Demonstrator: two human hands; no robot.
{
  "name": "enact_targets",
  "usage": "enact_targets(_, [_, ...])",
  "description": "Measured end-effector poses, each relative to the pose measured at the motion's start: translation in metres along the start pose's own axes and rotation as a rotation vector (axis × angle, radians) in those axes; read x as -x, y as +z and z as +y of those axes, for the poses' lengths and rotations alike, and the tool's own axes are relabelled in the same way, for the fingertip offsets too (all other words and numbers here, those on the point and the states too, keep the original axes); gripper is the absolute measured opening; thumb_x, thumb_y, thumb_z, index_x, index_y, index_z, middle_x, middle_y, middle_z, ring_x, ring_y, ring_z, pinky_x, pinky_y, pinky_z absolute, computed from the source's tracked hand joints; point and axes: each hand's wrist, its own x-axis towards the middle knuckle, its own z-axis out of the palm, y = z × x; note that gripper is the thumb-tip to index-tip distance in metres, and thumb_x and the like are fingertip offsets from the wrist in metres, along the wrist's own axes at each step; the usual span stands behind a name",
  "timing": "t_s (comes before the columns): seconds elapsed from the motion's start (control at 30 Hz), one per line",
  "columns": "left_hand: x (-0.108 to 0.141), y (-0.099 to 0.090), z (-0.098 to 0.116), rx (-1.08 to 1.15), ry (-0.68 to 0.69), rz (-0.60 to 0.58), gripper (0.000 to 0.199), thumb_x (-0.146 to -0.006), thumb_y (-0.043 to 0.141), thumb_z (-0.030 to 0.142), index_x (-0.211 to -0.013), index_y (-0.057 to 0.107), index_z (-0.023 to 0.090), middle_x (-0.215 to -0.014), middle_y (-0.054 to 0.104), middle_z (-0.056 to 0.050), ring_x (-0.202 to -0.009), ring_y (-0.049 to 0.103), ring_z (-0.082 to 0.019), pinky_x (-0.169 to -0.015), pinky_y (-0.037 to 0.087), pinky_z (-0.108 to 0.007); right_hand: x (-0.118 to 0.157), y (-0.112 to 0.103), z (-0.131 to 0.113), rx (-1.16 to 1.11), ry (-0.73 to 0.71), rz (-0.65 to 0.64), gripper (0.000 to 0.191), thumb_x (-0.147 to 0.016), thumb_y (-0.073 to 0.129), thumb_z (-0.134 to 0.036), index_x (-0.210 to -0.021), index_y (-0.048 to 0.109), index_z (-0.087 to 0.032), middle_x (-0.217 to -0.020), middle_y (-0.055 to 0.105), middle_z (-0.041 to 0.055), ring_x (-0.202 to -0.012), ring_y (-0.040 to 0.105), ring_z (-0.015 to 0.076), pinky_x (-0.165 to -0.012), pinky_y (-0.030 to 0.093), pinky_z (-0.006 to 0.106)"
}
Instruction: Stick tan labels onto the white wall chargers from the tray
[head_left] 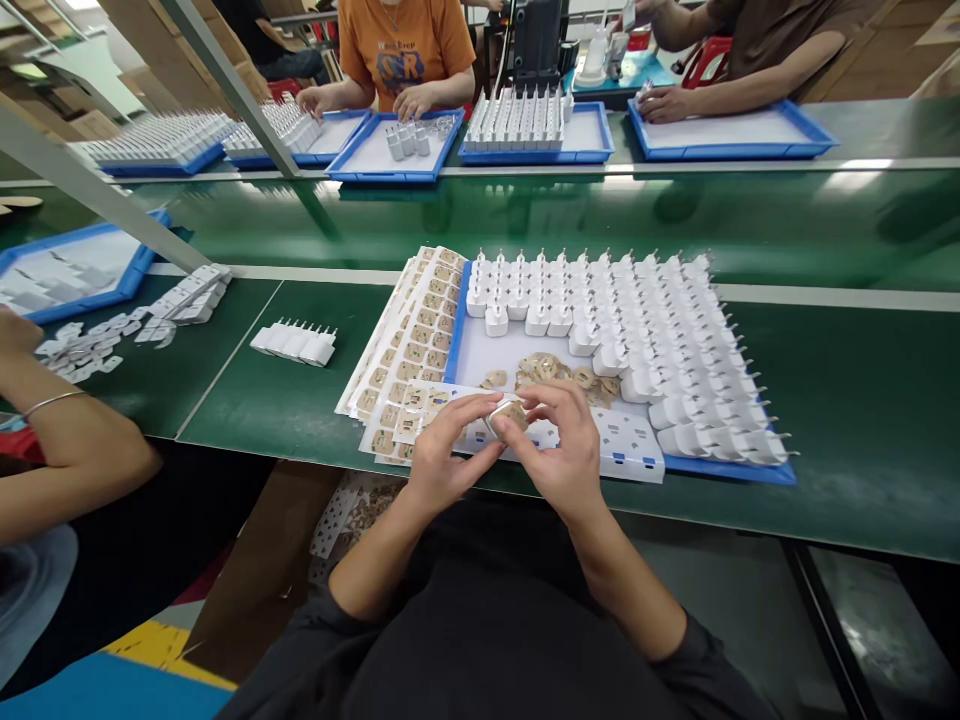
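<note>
Between my two hands, above the front edge of the bench, is a small white adapter (507,416) with a tan face turned up. My left hand (456,450) grips its left side with thumb and fingers. From the right, my right hand (559,448) holds it, the thumb on the tan face. Under my hands lies a white sticker sheet (626,448) with tan stickers at its left end. Behind it, loose tan pieces (551,368) lie in a blue-rimmed tray (459,325), which also bears rows of white adapters (645,310). Stacked sticker sheets (420,340) fan out left of the tray.
Several white adapters (295,342) stand on the green bench (247,400) at left. Further left are loose white parts (187,300), another tray (139,270) and a person's arm (67,430). A slanting metal post (232,85) rises there. Across the line, people handle parts over blue trays (390,175).
</note>
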Motion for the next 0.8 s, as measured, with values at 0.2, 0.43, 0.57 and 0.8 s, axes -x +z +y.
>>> enact_targets(0.2, [0.008, 0.003, -0.004, 0.149, -0.114, 0.108, 0.041, -0.088, 0.073, 0.015, -0.127, 0.06, 0.023, -0.13, 0.07, -0.011, -0.126, 0.067, -0.025, -0.099, 0.061, -0.037, -0.001, -0.008, 0.004, -0.364, 0.211, -0.31, 0.034, -0.089, 0.071, -0.026, -0.121, 0.069, -0.032, -0.125, 0.061, 0.007, -0.115, 0.062, 0.0214, -0.083, 0.061, 0.032])
enact_targets(0.43, [0.007, 0.004, -0.006, 0.042, 0.027, 0.115, 0.042, -0.087, 0.073, 0.013, -0.124, 0.059, 0.024, -0.128, 0.071, -0.013, -0.124, 0.067, -0.027, -0.102, 0.058, -0.049, 0.0, 0.002, 0.005, -0.476, 0.316, -0.143, 0.018, -0.089, 0.063, -0.024, -0.101, 0.075, -0.029, -0.107, 0.066, 0.005, -0.107, 0.063, 0.0209, -0.082, 0.058, 0.032])
enact_targets(0.57, [0.004, 0.005, -0.004, -0.098, 0.122, 0.11, 0.042, -0.087, 0.073, 0.013, -0.125, 0.058, 0.025, -0.127, 0.072, -0.012, -0.121, 0.068, -0.025, -0.101, 0.059, -0.049, 0.0, 0.011, 0.003, -0.486, 0.339, -0.059, 0.009, -0.086, 0.064, -0.027, -0.091, 0.072, -0.027, -0.098, 0.064, 0.0043, -0.099, 0.062, 0.0201, -0.079, 0.055, 0.031])
enact_targets(0.8, [-0.002, 0.007, 0.001, -0.232, 0.255, 0.153, 0.044, -0.084, 0.076, 0.01, -0.122, 0.058, 0.025, -0.123, 0.074, -0.01, -0.115, 0.07, -0.024, -0.095, 0.061, -0.045, 0.002, 0.018, 0.004, -0.6, 0.339, -0.025, 0.003, -0.086, 0.067, -0.024, -0.087, 0.067, -0.027, -0.094, 0.058, 0.0016, -0.093, 0.059, 0.0171, -0.077, 0.052, 0.029])
